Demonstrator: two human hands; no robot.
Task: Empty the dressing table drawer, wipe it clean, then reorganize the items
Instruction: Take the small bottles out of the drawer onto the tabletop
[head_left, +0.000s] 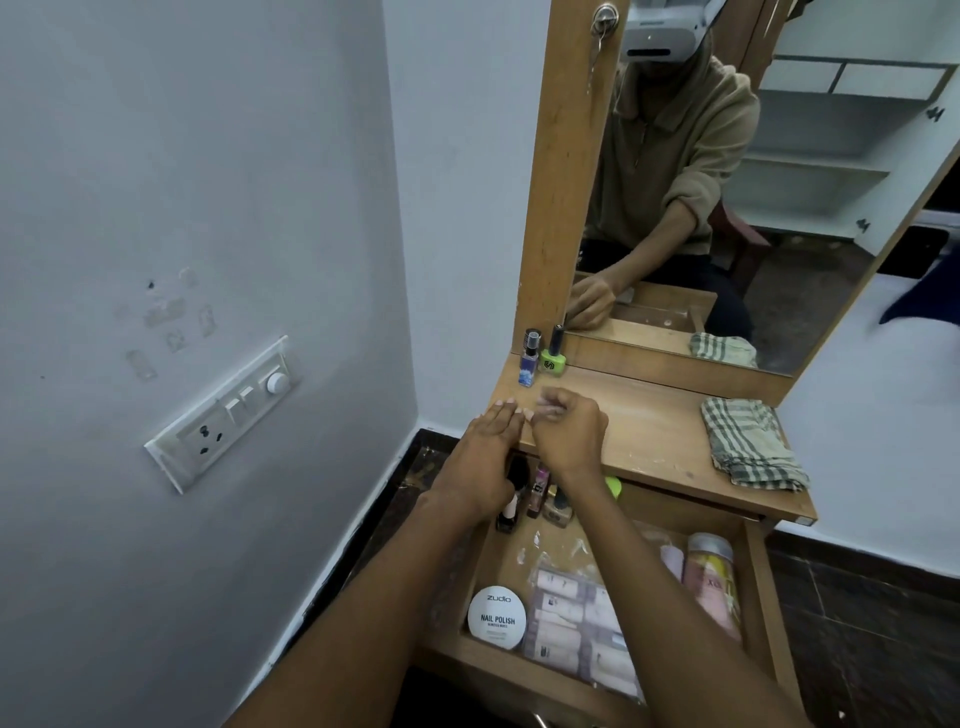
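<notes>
Before you stands one wooden bench (649, 431) with a tall mirror (727, 208) in a wood frame, set against a pale wall. Below its front edge one wooden drawer (763, 587) is pulled open. On the wall to your left sits one white switch plate (223, 415) with a socket, rockers and a round dial.

One checked cloth (750, 447), green and cream, lies folded and rumpled at the bench's right edge.

In the drawer you have one clear bag of small pink-labelled packets (582, 618) along the front, one tall pinkish jar with a silvery lid (711, 582) lying by the right wall, and one round white tin (497, 617) in the front left corner, printed "zudio NAIL POLISH". A cluster of small bottles (540, 499) stands at the drawer's back left corner; your arms hide some, so you cannot count them.

At the bench's back left corner stand two bottles side by side: one slim blue spray bottle (529, 358) and one lime-green nail polish (554, 353) with a black cap.

Your left hand (483, 457) lies flat, fingers straight, tips on the bench's front left edge. Your right hand (569, 431) is beside it, fingers curled around something small and pale that is too blurred to name.
</notes>
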